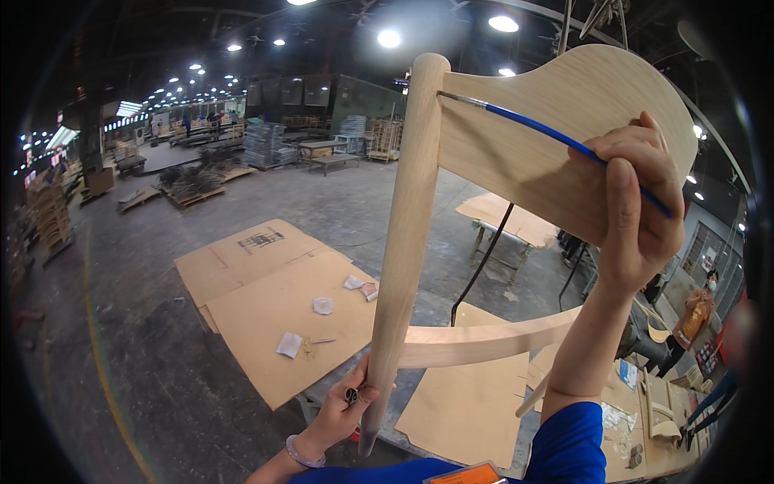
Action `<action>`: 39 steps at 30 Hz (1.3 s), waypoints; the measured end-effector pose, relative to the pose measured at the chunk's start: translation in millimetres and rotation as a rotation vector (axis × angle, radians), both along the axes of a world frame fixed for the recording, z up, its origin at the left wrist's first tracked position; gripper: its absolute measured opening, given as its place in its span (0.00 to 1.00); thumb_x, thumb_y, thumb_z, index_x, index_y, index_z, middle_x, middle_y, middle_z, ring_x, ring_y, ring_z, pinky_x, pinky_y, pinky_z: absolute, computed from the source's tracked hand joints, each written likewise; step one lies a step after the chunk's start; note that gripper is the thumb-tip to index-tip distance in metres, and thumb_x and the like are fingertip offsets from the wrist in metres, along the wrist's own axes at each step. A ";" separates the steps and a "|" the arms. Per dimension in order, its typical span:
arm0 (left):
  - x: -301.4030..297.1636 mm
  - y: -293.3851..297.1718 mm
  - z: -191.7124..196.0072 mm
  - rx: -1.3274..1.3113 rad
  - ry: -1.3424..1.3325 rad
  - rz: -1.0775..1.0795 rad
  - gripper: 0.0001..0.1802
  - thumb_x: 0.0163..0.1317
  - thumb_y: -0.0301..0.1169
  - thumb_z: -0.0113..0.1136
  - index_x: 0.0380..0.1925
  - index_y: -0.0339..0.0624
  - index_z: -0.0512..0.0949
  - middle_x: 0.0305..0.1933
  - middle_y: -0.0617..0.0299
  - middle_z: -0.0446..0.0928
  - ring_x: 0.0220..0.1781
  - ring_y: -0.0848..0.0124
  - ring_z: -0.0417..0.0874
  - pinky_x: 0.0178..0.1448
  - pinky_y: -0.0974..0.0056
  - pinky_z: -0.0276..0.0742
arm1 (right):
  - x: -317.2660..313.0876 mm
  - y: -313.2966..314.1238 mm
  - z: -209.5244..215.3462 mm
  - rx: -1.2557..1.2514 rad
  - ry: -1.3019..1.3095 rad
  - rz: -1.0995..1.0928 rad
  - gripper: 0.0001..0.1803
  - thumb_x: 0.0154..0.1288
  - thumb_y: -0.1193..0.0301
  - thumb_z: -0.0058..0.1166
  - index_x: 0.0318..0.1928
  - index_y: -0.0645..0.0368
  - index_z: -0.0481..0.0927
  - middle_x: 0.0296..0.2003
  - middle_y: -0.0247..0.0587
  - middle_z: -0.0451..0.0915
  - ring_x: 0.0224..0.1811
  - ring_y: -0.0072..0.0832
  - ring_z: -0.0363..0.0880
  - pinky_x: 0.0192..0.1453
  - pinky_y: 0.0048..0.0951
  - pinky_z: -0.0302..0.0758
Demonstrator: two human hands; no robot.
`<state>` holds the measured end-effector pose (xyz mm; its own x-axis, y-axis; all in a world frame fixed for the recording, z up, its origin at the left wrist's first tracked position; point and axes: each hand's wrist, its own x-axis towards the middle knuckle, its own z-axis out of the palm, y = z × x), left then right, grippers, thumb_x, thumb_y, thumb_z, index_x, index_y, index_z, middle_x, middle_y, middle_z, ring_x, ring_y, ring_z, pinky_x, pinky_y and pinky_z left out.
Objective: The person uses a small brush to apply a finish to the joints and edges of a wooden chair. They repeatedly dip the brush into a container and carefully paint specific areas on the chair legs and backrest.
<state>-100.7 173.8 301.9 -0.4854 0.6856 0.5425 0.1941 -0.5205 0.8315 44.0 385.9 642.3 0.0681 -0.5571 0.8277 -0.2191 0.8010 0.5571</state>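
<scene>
The left hand [343, 407], bracelet on the wrist, is gripping the lower end of a round tapered wooden chair leg [403, 242], fingers wrapped tight around it near the tip, holding the chair frame up off the table [459, 411]. The leg is running up and slightly right to a rounded top. A curved wooden rail [484, 339] is branching off the leg to the right, passing behind the right forearm in a blue sleeve. The right hand [637, 202] is raised higher, fingers pinched together on a thin blue-handled brush [556, 137], which is lying across the curved wooden backrest panel [564, 105]; the brush tip is touching the joint where the panel is meeting the leg. Below, flat brown cardboard sheets [274, 298] are lying on the concrete floor with small white scraps [289, 344] on them. A black cable [482, 262] is hanging behind the frame. Further back, another table [504, 216] is carrying a light board. At far distance, stacked pallets [193, 181] and metal racks [266, 145] are standing under ceiling lights [389, 38].
</scene>
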 end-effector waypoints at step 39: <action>-0.6 -25.5 11.9 -0.012 -0.012 0.094 0.35 0.80 0.37 0.53 0.80 0.34 0.55 0.59 0.55 0.79 0.58 0.67 0.81 0.67 0.58 0.75 | -26.4 -16.4 4.9 0.019 -0.026 0.043 0.08 0.75 0.75 0.52 0.42 0.66 0.83 0.37 0.46 0.88 0.44 0.32 0.83 0.78 0.55 0.58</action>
